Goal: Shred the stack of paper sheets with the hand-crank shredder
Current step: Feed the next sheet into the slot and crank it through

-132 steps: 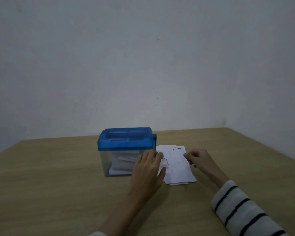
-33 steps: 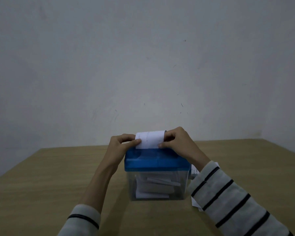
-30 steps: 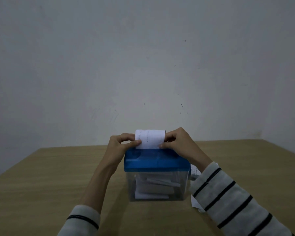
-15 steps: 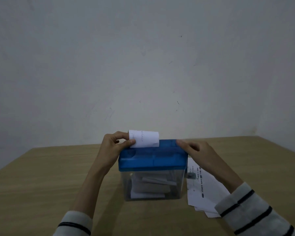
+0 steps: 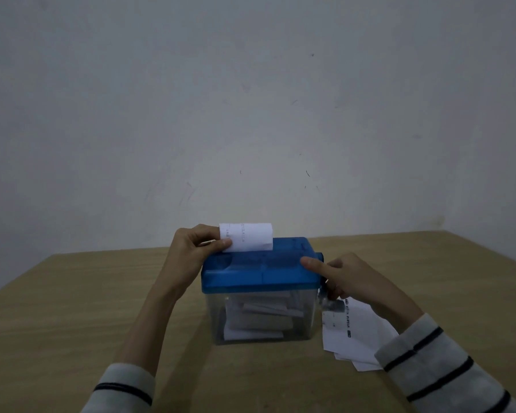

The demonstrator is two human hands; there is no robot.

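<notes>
The hand-crank shredder (image 5: pixel 259 271) has a blue lid on a clear bin (image 5: pixel 306 320) that holds cut paper, and it stands mid-table. A white sheet (image 5: pixel 249 237) stands upright in the lid's slot. My left hand (image 5: pixel 191 251) pinches the sheet's left edge between thumb and fingers. My right hand (image 5: pixel 350 278) is at the shredder's right side: its forefinger lies along the lid, and its other fingers curl round the grey crank (image 5: pixel 322 296), which is mostly hidden. The stack of printed sheets (image 5: pixel 355 335) lies on the table right of the bin, partly under my right forearm.
The wooden table (image 5: pixel 72 308) runs to a plain grey wall behind. Its right edge slants away past the paper stack.
Both hands set a sheet into the slot. Then my right hand let go of the sheet and dropped to the shredder's right side, onto the crank. My left hand kept its pinch.
</notes>
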